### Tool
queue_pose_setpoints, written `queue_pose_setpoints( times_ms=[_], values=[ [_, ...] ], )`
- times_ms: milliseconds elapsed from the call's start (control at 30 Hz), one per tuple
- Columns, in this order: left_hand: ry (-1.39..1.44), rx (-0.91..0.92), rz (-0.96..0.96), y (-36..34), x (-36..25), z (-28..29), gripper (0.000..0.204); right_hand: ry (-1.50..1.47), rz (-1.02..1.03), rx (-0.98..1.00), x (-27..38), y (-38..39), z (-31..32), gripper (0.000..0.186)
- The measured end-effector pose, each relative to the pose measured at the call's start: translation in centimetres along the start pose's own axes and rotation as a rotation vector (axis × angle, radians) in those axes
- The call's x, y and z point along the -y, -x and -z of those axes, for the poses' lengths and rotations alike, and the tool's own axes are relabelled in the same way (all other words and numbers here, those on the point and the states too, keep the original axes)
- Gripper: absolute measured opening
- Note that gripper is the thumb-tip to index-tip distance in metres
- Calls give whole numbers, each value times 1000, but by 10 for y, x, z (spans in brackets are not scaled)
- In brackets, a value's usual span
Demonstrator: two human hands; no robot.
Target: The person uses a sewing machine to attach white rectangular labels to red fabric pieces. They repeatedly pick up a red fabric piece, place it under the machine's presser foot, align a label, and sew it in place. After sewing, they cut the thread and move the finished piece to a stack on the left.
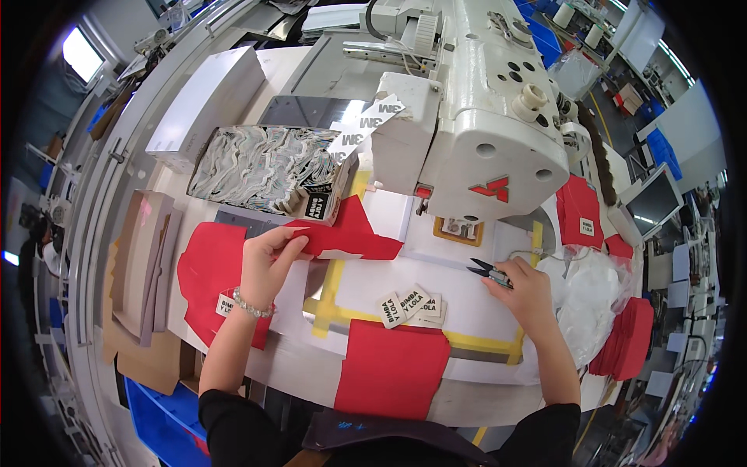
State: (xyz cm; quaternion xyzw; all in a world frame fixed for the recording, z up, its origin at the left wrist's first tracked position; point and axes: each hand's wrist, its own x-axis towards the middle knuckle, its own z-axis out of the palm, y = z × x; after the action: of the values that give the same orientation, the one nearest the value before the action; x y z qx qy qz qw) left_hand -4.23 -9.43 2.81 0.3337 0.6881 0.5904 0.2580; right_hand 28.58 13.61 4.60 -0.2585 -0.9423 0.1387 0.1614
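My left hand pinches the edge of a red fabric piece, which is lifted and folded beside the sewing machine. Thread snips with dark pointed blades are held in my right hand, blades toward the left. Between the hands, several small white printed labels lie overlapping on the white work plate. Another red fabric piece lies flat at the near table edge. Under my left forearm is a red piece with a white label on it.
A box packed with folded label strips stands at the back left, near a long white box. An open cardboard tray sits far left. On the right are a clear plastic bag, stacked red pieces and a labelled red piece.
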Motion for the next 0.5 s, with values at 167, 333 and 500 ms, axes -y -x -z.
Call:
queue_pose_setpoints(
  times_ms=[167, 333, 500],
  values=[
    [-185, 185, -86, -4, -21, 30, 16, -51, -165, -53, -8, 20, 7, 27],
    [-142, 151, -185, 25, -40, 78, 21, -11, -234, -134, -22, 45, 1, 27],
    [-368, -27, 185, 58, -31, 125, 9, 14, -294, -187, -31, 68, -1, 27]
  ],
)
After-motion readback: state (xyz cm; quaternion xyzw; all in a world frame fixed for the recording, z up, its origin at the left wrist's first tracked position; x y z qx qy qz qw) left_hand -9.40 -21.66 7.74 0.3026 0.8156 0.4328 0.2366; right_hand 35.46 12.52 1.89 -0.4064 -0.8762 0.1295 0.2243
